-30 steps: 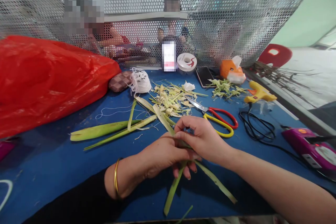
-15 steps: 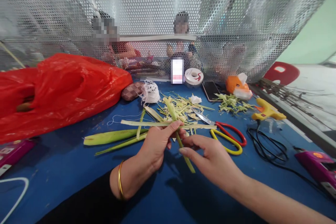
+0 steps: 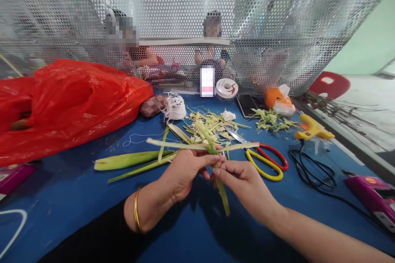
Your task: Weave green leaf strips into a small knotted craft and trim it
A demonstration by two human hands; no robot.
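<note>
Two leaf strips cross in front of me, held up off the table. A pale strip (image 3: pixel 174 144) lies sideways, and a green leaf strip (image 3: pixel 223 199) runs lengthwise over the crossing and down past my fingers. My left hand (image 3: pixel 183 172) pinches them just below the crossing, its thumb on top. Close against it, my right hand (image 3: pixel 245 178) has thumb and fingertips closed on the green strip. My fingers partly hide where the strips meet. Left of my hands lie long green leaves (image 3: pixel 131 160) on the blue table (image 3: pixel 182 234).
Leaf scraps (image 3: pixel 210 125) are heaped behind my hands, beside open scissors (image 3: pixel 267 164). A yellow glue gun (image 3: pixel 313 127) with a black cord rests right. A red plastic bag (image 3: pixel 77 98) fills the left. White string (image 3: pixel 175 107), a ribbon roll (image 3: pixel 226 88) and a phone (image 3: pixel 246 105) stand behind.
My right fingertips have closed in on the green strip beside my left thumb. Both strips have shifted slightly right, and the green strip's lower end hangs a little lower.
</note>
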